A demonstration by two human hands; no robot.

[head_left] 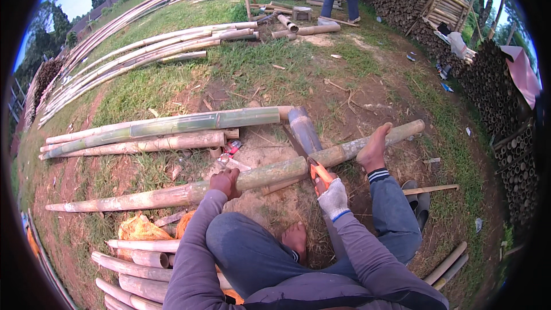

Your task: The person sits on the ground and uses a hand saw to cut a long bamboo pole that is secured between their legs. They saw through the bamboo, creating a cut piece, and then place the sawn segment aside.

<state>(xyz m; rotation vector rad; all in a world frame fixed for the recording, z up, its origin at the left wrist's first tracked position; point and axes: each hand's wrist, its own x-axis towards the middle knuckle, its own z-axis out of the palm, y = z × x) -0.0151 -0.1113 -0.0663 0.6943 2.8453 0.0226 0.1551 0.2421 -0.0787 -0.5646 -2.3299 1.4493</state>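
My left arm reaches forward and inward, elbow bent, and my left grip [225, 182], bare, lies palm down over the pole [267, 175], fingers curled around its upper side. My right arm angles up and to the left from the elbow, and my right grip [332, 196], in a pale glove, is closed on the orange handle of the saw [321, 175]. The saw sits against the near side of the pole, well to the right of my left grip; I cannot make out its blade clearly.

The pole lies crosswise in front of me, its right end raised, over a grey log [304, 129] that juts out beyond it. My right foot [376, 144] presses on the pole to the right of the saw; my left foot [295, 237] is on the ground, that knee bent under my left arm.

Just beyond, at left, lie a green pole [189, 125] and paler ones. Cut pieces [140, 270] and an orange sack [143, 228] crowd the ground by my left elbow. Sandals [423, 206] and a thin stick [433, 189] lie to my right. The log and my foot limit the room around the saw.
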